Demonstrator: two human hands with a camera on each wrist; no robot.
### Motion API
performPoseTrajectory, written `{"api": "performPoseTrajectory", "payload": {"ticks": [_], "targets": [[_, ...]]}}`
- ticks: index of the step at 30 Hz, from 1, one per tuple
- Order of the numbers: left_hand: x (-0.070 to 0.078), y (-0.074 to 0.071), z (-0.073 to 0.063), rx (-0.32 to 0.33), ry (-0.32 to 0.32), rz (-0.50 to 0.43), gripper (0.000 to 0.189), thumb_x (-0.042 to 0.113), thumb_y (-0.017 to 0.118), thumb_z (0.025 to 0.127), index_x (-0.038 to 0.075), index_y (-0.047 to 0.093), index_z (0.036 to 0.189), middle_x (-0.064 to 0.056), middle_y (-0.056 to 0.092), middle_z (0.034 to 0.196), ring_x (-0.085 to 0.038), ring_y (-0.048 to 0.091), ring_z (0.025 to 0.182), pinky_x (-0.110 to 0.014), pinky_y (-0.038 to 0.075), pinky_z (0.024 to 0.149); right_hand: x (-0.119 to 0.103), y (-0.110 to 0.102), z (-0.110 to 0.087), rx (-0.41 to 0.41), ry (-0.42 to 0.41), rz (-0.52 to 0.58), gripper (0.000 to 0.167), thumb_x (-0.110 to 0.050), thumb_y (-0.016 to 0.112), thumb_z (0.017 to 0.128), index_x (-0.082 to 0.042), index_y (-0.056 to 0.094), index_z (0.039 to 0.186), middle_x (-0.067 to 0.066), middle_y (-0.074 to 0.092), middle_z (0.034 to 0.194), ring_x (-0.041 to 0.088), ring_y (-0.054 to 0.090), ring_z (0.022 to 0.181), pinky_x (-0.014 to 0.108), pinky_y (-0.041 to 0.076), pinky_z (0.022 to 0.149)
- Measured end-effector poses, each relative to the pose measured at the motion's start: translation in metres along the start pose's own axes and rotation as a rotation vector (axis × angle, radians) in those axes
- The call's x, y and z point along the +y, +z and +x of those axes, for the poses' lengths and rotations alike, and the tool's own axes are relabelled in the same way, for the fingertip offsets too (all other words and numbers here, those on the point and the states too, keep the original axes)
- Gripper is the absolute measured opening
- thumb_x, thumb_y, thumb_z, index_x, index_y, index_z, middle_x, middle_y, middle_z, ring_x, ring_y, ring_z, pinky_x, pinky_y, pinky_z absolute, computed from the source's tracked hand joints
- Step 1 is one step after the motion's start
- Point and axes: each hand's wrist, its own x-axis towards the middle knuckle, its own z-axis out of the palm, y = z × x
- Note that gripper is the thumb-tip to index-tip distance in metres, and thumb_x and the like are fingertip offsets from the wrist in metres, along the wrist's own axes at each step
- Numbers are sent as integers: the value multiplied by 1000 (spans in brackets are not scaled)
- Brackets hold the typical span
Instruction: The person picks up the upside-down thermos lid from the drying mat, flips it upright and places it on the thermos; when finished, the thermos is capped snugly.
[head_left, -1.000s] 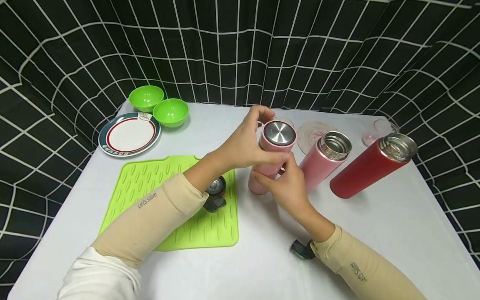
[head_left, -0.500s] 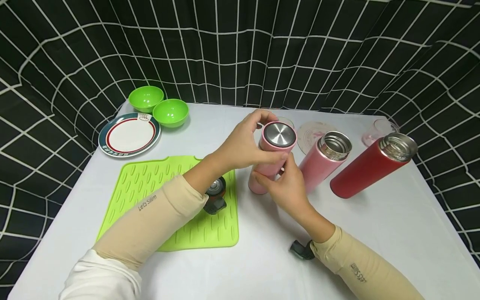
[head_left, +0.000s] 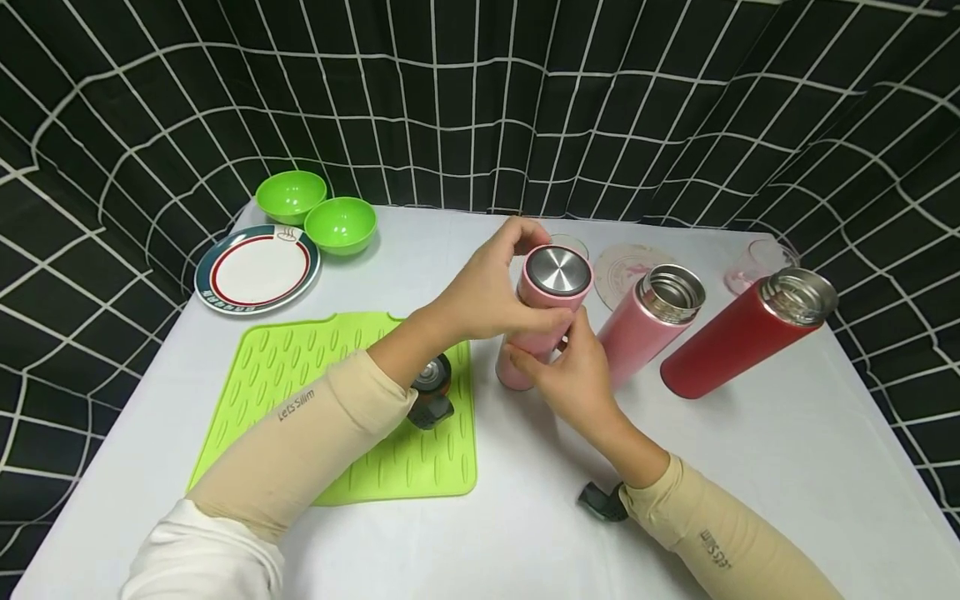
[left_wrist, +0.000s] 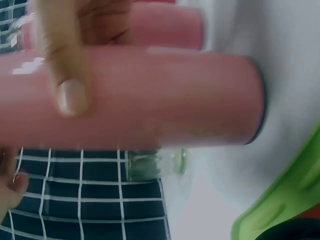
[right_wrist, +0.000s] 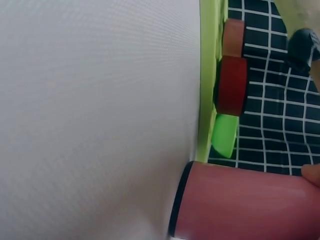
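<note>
Curling the fingers of my left hand (head_left: pixel 487 287) round the upper part of a silver-topped pink cylindrical bottle (head_left: pixel 538 337), upright on the white cloth-covered desk (head_left: pixel 510 533), I grip it lower with my right hand (head_left: pixel 576 372).

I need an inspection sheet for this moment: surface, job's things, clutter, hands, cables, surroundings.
Surface: white tabletop, with a green mat lying on it.
Job's things: capped pink bottle, upright between the hands; open pink bottle and open red bottle standing to its right.
Clutter: plate and two green bowls at back left; flat disc and pinkish glass at the back, toward the right; red cap-like piece on the mat, exact identity unclear.
Hands: left hand grips the capped bottle near its top; right hand holds it lower down.
Cables: nothing seen.
Surroundings: black curtain with white grid lines.
</note>
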Motion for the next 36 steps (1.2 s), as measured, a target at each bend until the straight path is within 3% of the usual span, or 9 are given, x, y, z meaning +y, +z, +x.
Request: {"api": "performPoseTrajectory", "payload": {"ticks": [11, 15, 18, 20, 24, 27, 30, 34, 36], "targets": [[-2, -2, 0, -17, -28, -21, 74, 18, 87, 69, 5, 47, 130, -1, 51, 126, -11, 46, 119, -29, 36, 103, 0, 0, 1, -15, 20, 5, 77, -19, 87, 75, -13, 41, 136, 2, 59, 126, 18, 57, 113, 41, 47, 93], [-2, 0, 2, 26, -9, 55, 74, 28, 90, 68, 8, 53, 128, 5, 55, 124, -9, 48, 116, -29, 39, 100, -1, 0, 0, -19, 44, -1, 76, -19, 86, 75, -14, 41, 136, 3, 58, 126, 19, 56, 114, 42, 46, 94], [-3, -5, 5, -15, 14, 12, 64, 21, 85, 73, 9, 58, 130, 4, 62, 121, -9, 50, 118, -32, 37, 103, -1, 0, 1, -23, 41, 5, 77, -21, 85, 76, -14, 40, 138, 4, 58, 128, 21, 56, 114, 44, 46, 94], [-3, -8, 4, -50, -20, -4, 71, 20, 87, 72, 9, 53, 133, 7, 58, 125, -7, 47, 120, -32, 35, 104, -2, -1, 1, -33, 41, 12, 78, -22, 85, 76, -15, 40, 139, 4, 57, 129, 21, 55, 117, 44, 45, 96], [-2, -8, 4, -20, -47, 72, 73, 35, 89, 68, 12, 55, 128, 11, 58, 120, -6, 47, 114, -33, 39, 100, -3, -1, 1, -47, 64, 3, 76, -23, 84, 77, -15, 40, 138, 3, 56, 130, 21, 53, 118, 46, 44, 97], [-3, -10, 5, -45, -13, 1, 63, 25, 86, 73, 11, 59, 128, 7, 64, 118, -9, 51, 116, -35, 39, 101, -3, -1, 2, -56, 65, 4, 76, -24, 84, 77, -15, 39, 138, 2, 56, 130, 20, 53, 118, 45, 44, 97], [-4, -9, 5, -80, -24, -50, 71, 17, 88, 71, 9, 51, 131, 4, 58, 123, -10, 48, 120, -32, 36, 104, -3, -2, 3, -75, 54, 21, 76, -22, 84, 78, -16, 39, 139, 1, 57, 129, 19, 52, 120, 45, 42, 99], [-3, 0, 5, 9, -33, 22, 75, 29, 93, 64, 9, 50, 122, 5, 57, 117, -9, 52, 113, -28, 42, 98, -2, -3, 3, -84, 66, 22, 70, -19, 82, 78, -14, 43, 135, 1, 58, 125, 18, 53, 115, 44, 43, 96], [-3, 0, 6, 17, -29, -20, 68, 24, 91, 67, 7, 55, 121, 3, 62, 114, -12, 56, 108, -30, 44, 95, -3, -3, 3, -79, 67, 16, 70, -18, 83, 77, -14, 43, 134, 2, 58, 125, 19, 54, 114, 44, 44, 95]]}}
